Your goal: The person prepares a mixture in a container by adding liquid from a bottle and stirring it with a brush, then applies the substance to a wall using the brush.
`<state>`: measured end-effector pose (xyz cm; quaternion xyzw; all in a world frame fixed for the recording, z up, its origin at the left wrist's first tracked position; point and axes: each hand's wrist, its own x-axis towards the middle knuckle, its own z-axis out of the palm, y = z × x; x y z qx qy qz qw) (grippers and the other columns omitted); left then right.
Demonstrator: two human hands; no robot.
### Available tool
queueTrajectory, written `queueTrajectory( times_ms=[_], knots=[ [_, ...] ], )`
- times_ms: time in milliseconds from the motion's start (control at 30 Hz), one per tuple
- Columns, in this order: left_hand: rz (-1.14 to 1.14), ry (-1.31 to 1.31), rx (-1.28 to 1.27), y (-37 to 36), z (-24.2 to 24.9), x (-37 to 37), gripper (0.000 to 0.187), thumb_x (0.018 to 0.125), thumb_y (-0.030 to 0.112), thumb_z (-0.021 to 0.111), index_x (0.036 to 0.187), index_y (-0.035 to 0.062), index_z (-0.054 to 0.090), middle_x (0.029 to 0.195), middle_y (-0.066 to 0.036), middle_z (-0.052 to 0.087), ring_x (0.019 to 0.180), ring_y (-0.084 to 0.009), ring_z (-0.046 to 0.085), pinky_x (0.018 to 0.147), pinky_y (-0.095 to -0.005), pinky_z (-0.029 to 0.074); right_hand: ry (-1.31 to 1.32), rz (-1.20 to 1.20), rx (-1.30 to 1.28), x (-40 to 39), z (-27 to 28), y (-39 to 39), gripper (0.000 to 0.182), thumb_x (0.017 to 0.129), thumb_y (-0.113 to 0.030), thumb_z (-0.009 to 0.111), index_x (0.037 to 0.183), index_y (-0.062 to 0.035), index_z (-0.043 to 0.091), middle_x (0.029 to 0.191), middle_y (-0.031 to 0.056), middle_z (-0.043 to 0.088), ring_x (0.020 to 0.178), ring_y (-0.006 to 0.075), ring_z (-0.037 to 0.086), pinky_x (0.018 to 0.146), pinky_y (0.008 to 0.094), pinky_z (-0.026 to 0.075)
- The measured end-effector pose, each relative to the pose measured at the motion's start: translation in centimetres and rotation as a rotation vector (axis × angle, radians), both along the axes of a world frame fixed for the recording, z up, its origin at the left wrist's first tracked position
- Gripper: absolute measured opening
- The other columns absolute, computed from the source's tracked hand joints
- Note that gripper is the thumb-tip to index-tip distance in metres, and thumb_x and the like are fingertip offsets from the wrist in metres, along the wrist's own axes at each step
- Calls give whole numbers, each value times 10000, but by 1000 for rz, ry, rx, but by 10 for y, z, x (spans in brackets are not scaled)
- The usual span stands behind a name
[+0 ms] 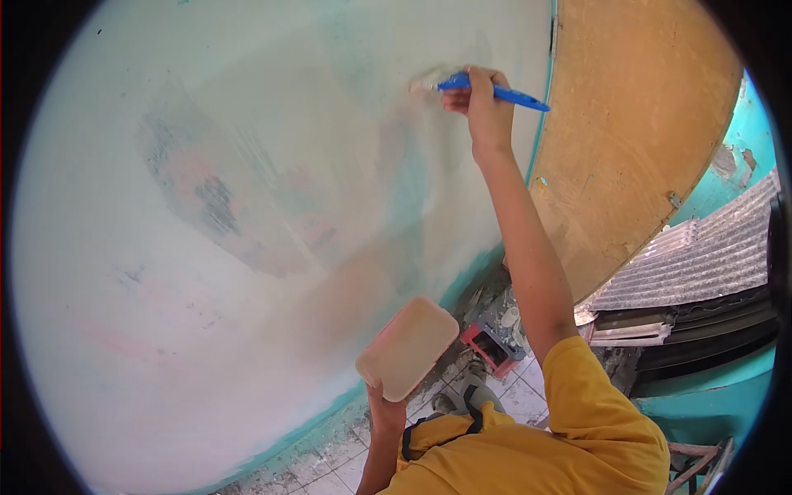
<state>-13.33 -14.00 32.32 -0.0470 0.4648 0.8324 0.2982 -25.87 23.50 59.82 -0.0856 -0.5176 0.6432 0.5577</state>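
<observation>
My right hand [488,111] is raised to the upper part of the wall [272,107], its fingers closed around a paintbrush [521,99] with a blue handle. The bristles, coated in pale paint, are right at the wall surface. Lower down, my left hand [386,412] grips a shallow rectangular tub [384,337] with a pinkish rim by its near corner. Pale beige paint [412,351] shows inside the tub. Whitish paint covers much of the wall, with grey, pink and turquoise patches showing through.
A wooden panel [635,124] stands right of the wall. On the tiled floor [351,472] below lies a red-framed tray [491,351] among debris. Corrugated sheets [701,264] are stacked at the right, near a wooden stool-like frame [700,464].
</observation>
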Motion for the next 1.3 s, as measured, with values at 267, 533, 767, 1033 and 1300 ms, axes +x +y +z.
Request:
queueTrajectory(
  times_ms=[267,533,767,1033,1300],
  knots=[
    [-6,-8,36,-3,-20,0,632,990,538,493,1468,132,410,1386,-88,572,1202,-277,606,892,-481,549,36,73,-322,-4,-204,-3,256,1044,-294,537,1073,-41,546,801,110,633,605,175,601,556,315,507],
    [-4,45,29,-2,-22,-2,673,964,547,537,1477,132,401,1403,-87,556,1224,-288,592,903,-494,534,-239,-17,-294,14,-271,-2,247,1039,-280,533,984,-39,521,671,69,603,526,139,557,449,276,420],
    [-21,-1,7,11,4,1,631,979,527,519,1461,133,421,1390,-75,567,1204,-280,602,899,-491,537,-25,17,-39,6,-62,4,252,1035,-256,523,1041,-6,555,713,93,621,569,155,582,546,298,485],
    [-16,1,2,14,-5,-1,649,964,550,521,1455,134,430,1369,-74,583,1193,-271,608,898,-475,540,-83,14,-236,-3,-270,-10,289,1069,-315,515,1101,-28,510,829,99,649,643,161,644,583,299,548],
    [17,-29,3,9,-21,-5,650,965,552,518,1455,134,430,1371,-80,580,1199,-275,606,902,-474,536,-323,42,-171,8,-266,-14,223,1053,-236,515,1026,-18,481,742,98,649,621,140,629,541,286,504]
  ],
)
